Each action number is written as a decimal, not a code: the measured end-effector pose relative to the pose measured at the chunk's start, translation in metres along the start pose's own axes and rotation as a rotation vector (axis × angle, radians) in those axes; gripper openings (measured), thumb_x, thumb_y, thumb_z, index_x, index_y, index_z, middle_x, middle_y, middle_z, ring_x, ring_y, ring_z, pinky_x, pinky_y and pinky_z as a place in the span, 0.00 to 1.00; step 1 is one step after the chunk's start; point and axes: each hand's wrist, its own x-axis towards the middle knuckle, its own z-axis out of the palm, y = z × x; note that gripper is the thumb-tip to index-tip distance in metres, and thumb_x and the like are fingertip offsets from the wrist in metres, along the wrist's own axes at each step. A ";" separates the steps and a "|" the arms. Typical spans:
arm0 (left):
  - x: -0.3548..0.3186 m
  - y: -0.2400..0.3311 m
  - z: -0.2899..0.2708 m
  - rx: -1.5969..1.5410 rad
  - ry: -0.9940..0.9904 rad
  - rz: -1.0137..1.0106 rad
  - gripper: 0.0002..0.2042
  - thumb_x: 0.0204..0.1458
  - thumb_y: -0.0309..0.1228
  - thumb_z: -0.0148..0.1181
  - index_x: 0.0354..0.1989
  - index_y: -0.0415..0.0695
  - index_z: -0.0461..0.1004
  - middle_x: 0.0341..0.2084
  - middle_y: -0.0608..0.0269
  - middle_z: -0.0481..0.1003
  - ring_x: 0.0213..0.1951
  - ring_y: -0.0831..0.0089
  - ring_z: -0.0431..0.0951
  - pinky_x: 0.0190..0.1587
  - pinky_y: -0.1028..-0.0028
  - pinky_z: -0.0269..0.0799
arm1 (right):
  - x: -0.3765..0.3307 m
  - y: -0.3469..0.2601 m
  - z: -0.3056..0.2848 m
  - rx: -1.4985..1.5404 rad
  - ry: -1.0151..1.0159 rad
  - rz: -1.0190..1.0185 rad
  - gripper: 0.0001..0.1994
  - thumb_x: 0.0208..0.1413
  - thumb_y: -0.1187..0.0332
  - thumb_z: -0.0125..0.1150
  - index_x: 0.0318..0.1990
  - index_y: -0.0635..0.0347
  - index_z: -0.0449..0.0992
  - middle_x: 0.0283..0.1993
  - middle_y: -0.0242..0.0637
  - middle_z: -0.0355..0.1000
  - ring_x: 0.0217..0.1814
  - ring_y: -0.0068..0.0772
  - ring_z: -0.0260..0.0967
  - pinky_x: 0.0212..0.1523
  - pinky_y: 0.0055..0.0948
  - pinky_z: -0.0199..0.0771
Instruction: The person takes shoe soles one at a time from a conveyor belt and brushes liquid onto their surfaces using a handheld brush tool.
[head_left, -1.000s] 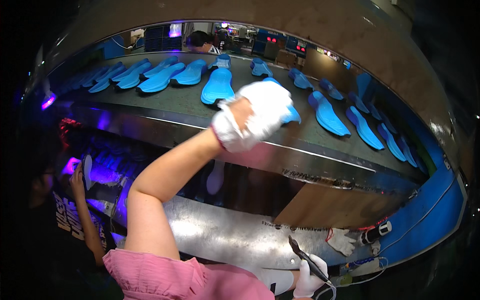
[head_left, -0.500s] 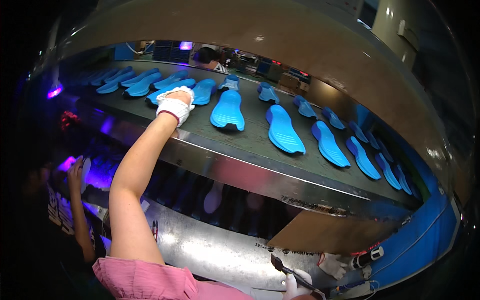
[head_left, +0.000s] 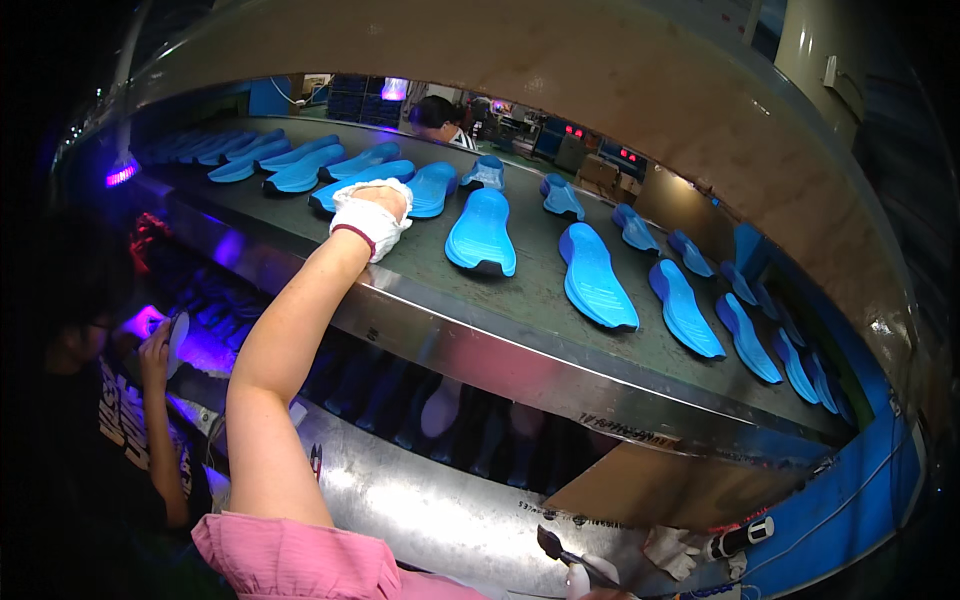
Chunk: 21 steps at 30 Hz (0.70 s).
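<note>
My left hand (head_left: 372, 215), in a white glove, reaches up onto the grey conveyor belt (head_left: 540, 290). Its fingers curl over the near end of a blue shoe sole (head_left: 350, 185) lying on the belt. More blue soles lie in a row to either side; a large one (head_left: 482, 232) is just right of the hand. My right hand (head_left: 580, 580), also gloved, shows only at the bottom edge. It grips a thin dark brush-like tool (head_left: 556, 548) that points up and left.
A curved metal hood (head_left: 620, 90) arches over the belt. A lower deck (head_left: 440, 415) with dim soles runs under the steel edge. A co-worker (head_left: 120, 420) at the left holds a pale object (head_left: 177, 335) under purple light. Another person (head_left: 437, 112) stands beyond the belt.
My left hand has swung left along the belt and come down onto a sole farther left. The view has tilted up slightly. My right hand has stayed at the bottom edge.
</note>
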 end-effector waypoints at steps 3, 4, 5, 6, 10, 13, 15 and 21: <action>-0.001 0.001 0.004 0.022 0.017 0.030 0.15 0.52 0.36 0.65 0.46 0.43 0.80 0.45 0.51 0.80 0.49 0.55 0.81 0.45 0.56 0.77 | 0.003 0.006 0.000 0.020 0.006 0.016 0.12 0.49 0.79 0.62 0.42 0.68 0.74 0.36 0.42 0.75 0.35 0.32 0.73 0.40 0.30 0.74; 0.003 0.001 0.006 0.058 0.020 0.063 0.16 0.52 0.36 0.65 0.47 0.43 0.80 0.46 0.51 0.79 0.49 0.55 0.80 0.45 0.57 0.77 | 0.005 0.009 0.001 0.030 0.006 0.019 0.12 0.49 0.79 0.62 0.42 0.68 0.74 0.36 0.42 0.75 0.35 0.32 0.72 0.40 0.30 0.74; 0.006 0.002 0.005 0.066 -0.058 0.062 0.17 0.52 0.36 0.65 0.48 0.43 0.79 0.48 0.52 0.79 0.51 0.55 0.79 0.47 0.57 0.76 | 0.005 0.014 0.002 0.040 0.004 0.028 0.12 0.49 0.79 0.62 0.42 0.68 0.74 0.36 0.41 0.75 0.35 0.32 0.72 0.40 0.30 0.74; 0.008 0.000 0.008 0.068 -0.058 0.061 0.17 0.52 0.36 0.65 0.48 0.43 0.79 0.48 0.52 0.79 0.51 0.55 0.79 0.47 0.57 0.76 | 0.008 0.019 0.003 0.053 0.000 0.035 0.11 0.49 0.79 0.61 0.42 0.68 0.74 0.36 0.41 0.75 0.35 0.32 0.72 0.40 0.30 0.74; 0.008 -0.008 0.017 0.072 0.043 0.137 0.14 0.52 0.36 0.63 0.44 0.43 0.77 0.44 0.51 0.78 0.47 0.55 0.79 0.44 0.57 0.76 | 0.015 0.051 0.012 0.139 -0.034 0.080 0.11 0.50 0.79 0.61 0.42 0.68 0.74 0.36 0.41 0.75 0.34 0.32 0.72 0.39 0.30 0.74; 0.005 -0.003 0.013 0.067 0.054 0.151 0.14 0.52 0.37 0.63 0.44 0.43 0.76 0.44 0.52 0.77 0.47 0.55 0.79 0.45 0.57 0.76 | 0.018 0.076 0.021 0.203 -0.062 0.122 0.11 0.50 0.79 0.61 0.43 0.68 0.74 0.36 0.41 0.75 0.34 0.31 0.72 0.39 0.29 0.74; 0.006 -0.003 0.016 0.080 0.049 0.146 0.15 0.52 0.37 0.63 0.45 0.43 0.76 0.44 0.52 0.77 0.48 0.55 0.79 0.45 0.57 0.76 | 0.020 0.091 0.028 0.235 -0.087 0.153 0.11 0.51 0.79 0.61 0.43 0.68 0.74 0.36 0.41 0.75 0.34 0.31 0.72 0.39 0.29 0.74; 0.007 -0.004 0.012 0.064 -0.018 0.134 0.17 0.52 0.38 0.65 0.48 0.44 0.78 0.49 0.53 0.77 0.52 0.56 0.77 0.47 0.55 0.75 | 0.021 0.118 0.040 0.275 -0.125 0.227 0.10 0.52 0.79 0.61 0.43 0.68 0.74 0.36 0.41 0.74 0.34 0.31 0.71 0.38 0.29 0.74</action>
